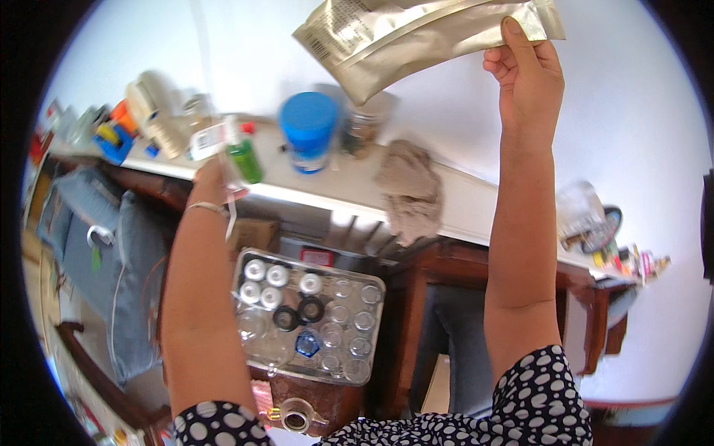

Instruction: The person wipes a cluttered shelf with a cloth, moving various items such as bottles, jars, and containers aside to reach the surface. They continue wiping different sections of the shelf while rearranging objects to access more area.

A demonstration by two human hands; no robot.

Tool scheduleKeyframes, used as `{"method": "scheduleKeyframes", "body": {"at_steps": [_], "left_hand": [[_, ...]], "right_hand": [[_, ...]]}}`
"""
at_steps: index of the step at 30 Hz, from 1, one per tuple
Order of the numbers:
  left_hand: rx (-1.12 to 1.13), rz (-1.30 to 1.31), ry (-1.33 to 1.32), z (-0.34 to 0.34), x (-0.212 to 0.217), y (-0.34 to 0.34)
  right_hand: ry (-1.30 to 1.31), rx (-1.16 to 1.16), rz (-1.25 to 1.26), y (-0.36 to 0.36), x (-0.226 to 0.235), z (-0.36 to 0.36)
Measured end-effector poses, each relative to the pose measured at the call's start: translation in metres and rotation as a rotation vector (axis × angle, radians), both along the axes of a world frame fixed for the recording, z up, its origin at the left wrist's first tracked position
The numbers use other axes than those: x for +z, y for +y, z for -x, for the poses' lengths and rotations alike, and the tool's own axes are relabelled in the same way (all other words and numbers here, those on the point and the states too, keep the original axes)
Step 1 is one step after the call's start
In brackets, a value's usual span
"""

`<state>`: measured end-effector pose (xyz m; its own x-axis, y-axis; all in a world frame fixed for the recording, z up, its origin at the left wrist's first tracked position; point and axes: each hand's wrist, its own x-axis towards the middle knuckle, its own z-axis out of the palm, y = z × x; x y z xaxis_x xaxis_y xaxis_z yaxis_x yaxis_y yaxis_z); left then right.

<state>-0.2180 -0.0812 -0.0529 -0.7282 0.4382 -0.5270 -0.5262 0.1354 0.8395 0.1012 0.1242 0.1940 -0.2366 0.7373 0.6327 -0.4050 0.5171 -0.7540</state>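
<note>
1. Silvery-gold foil makes up the flat pouch point(424, 41) held high at about twelve o'clock; its surface is glossy and creased, with a dark printed panel on one face.
2. The pouch is pinched at its right-hand edge by the right hand point(528, 78), thumb laid on the front and fingers curled behind it.
3. The left hand point(216, 182), at about ten o'clock, is seen mostly from behind; it appears closed around a small green bottle point(244, 157) with a white tag, though the exact grip cannot be told.
4. A white shelf point(461, 197) runs across the middle, bearing a blue-capped jar point(308, 130) at eleven o'clock, a glass jar point(362, 126) beside it, and a crumpled beige cloth point(409, 189) draped over the edge.
5. A clear plastic tray point(309, 316) with round wells lies below centre, at about seven o'clock, holding small white-capped vials, black rings and one blue piece.
6. Folded blue denim point(111, 253) is seen at nine o'clock, soft and matte beside dark polished wood.
7. A slip is judged likely: the slick foil is held by one edge only, so any sag could pull it free onto the jars.
8. The green bottle could be knocked against the shelf edge, since the hand is close under it.
9. The cloth, hanging half off, might be dragged down by a passing forearm.
</note>
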Motion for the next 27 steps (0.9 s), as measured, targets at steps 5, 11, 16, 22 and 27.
{"method": "scheduleKeyframes", "body": {"at_steps": [5,11,16,22,27], "left_hand": [[-0.111,-0.063,-0.025,0.022,-0.013,-0.021],[-0.087,-0.017,-0.011,0.010,-0.005,-0.012],[-0.142,-0.019,-0.021,0.020,-0.010,-0.014],[-0.091,0.054,-0.001,0.025,-0.007,-0.015],[-0.083,0.079,-0.014,0.022,-0.007,-0.010]], "right_hand": [[0.008,-0.078,0.014,0.032,-0.007,-0.093],[-0.293,-0.378,0.102,0.069,-0.046,-0.197],[-0.432,-0.415,0.200,0.095,-0.088,-0.230],[-0.444,-0.491,0.162,0.116,-0.089,-0.253],[-0.525,-0.486,0.085,0.118,-0.090,-0.262]]}}
